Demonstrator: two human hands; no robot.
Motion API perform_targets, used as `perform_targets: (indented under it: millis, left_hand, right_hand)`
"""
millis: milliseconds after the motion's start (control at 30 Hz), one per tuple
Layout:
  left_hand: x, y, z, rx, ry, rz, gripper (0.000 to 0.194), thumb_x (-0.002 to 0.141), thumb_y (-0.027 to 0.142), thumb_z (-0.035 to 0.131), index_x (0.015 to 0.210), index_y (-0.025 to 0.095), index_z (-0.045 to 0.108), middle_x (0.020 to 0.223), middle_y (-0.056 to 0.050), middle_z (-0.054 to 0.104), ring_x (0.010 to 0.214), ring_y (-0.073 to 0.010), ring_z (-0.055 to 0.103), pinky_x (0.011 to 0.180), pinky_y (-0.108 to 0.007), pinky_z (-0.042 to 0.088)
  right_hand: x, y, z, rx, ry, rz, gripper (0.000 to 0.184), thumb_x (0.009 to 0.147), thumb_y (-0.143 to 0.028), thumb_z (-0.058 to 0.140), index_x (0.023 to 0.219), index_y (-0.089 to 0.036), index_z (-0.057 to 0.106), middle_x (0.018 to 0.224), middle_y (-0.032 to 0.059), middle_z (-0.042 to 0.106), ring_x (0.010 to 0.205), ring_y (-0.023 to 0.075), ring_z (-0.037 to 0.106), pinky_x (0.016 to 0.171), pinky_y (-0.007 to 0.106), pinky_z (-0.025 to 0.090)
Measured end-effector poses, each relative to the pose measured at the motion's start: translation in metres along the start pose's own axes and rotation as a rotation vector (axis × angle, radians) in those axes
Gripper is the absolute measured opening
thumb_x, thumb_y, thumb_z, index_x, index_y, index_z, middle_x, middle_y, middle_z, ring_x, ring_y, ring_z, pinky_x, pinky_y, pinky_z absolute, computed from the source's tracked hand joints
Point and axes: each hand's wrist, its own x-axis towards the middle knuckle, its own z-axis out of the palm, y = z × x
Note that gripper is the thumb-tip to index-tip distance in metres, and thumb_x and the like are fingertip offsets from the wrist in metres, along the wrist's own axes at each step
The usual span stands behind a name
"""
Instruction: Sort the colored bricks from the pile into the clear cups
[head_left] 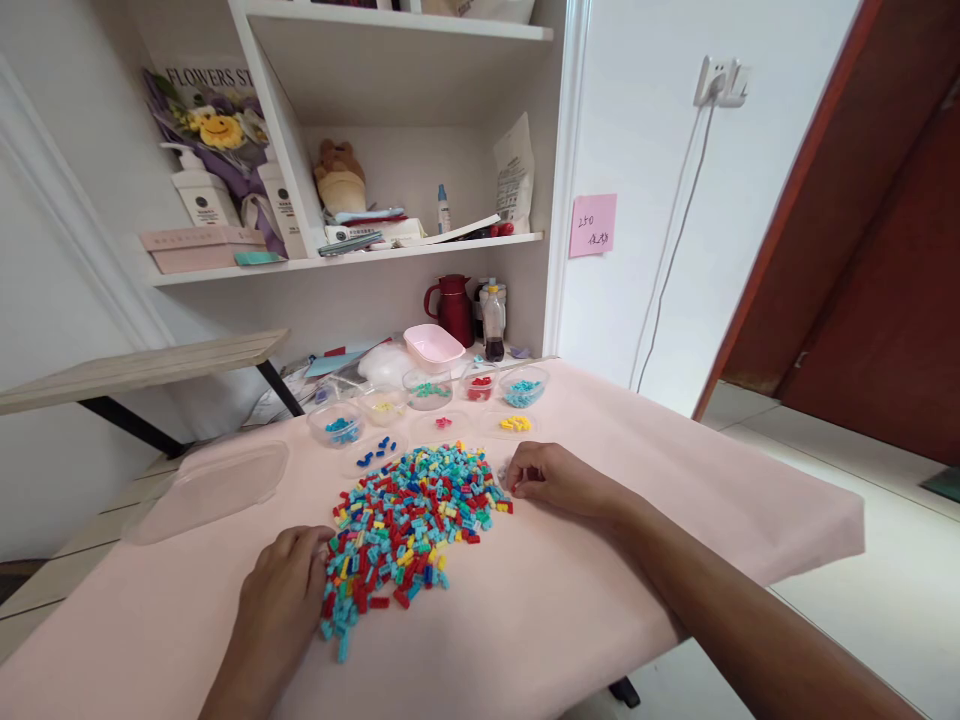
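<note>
A heap of small toy building bricks (420, 505), mostly light blue and red with some yellow, green and dark blue, is spread over the pink-covered table (555, 620). My left hand (289, 575) rests on the cover, its fingers lying loosely along the heap's left edge. At the heap's right edge, the fingertips of my right hand (553, 478) are pinched together near the cover. What sits between them is too small to make out. Behind the heap, clear dishes hold bricks sorted by colour: dark blue bricks (376, 452), yellow bricks (515, 424), red bricks (480, 388) and light blue bricks (523, 392).
A clear plastic lid or tray (217, 490) lies at the left. Along the back stand a pink basin (433, 345), a red jug (454, 310) and a bottle of dark liquid (493, 325). White shelves (420, 250) rise behind; a wooden bench (142, 372) is at the left.
</note>
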Motion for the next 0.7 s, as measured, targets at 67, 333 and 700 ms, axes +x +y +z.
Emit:
perform_targets:
  millis: [67, 333, 700]
  left_hand:
    - [-0.0001, 0.0010, -0.0009, 0.008, -0.010, -0.007, 0.039, 0.090, 0.025, 0.029, 0.107, 0.026, 0.064, 0.116, -0.005, 0.063, 0.107, -0.0223, 0.057, 0.089, -0.036, 0.044]
    - [-0.0005, 0.0033, -0.0027, 0.013, -0.042, -0.017, 0.041, 0.091, 0.025, 0.027, 0.111, 0.024, 0.063, 0.120, -0.006, 0.061, 0.109, -0.0232, 0.055, 0.090, -0.037, 0.043]
    - [-0.0003, -0.0007, 0.0006, 0.009, -0.028, -0.003, 0.041, 0.092, 0.027, 0.027, 0.111, 0.024, 0.063, 0.119, -0.007, 0.061, 0.109, -0.0233, 0.055, 0.090, -0.037, 0.042]
  right_hand:
    - [0.0003, -0.0008, 0.0005, -0.069, 0.047, -0.015, 0.019, 0.076, -0.015, 0.060, 0.086, -0.023, 0.073, 0.093, 0.0032, 0.067, 0.079, 0.0160, 0.061, 0.072, 0.026, 0.046]
    - [-0.0014, 0.0009, 0.0000, -0.107, 0.045, -0.009, 0.029, 0.076, -0.011, 0.057, 0.094, -0.027, 0.074, 0.097, 0.0031, 0.068, 0.081, 0.0165, 0.063, 0.074, 0.027, 0.047]
    - [-0.0020, -0.0018, -0.0037, -0.045, 0.048, 0.037, 0.020, 0.077, -0.016, 0.058, 0.089, -0.022, 0.073, 0.094, 0.0043, 0.068, 0.077, 0.0163, 0.061, 0.070, 0.027, 0.046]
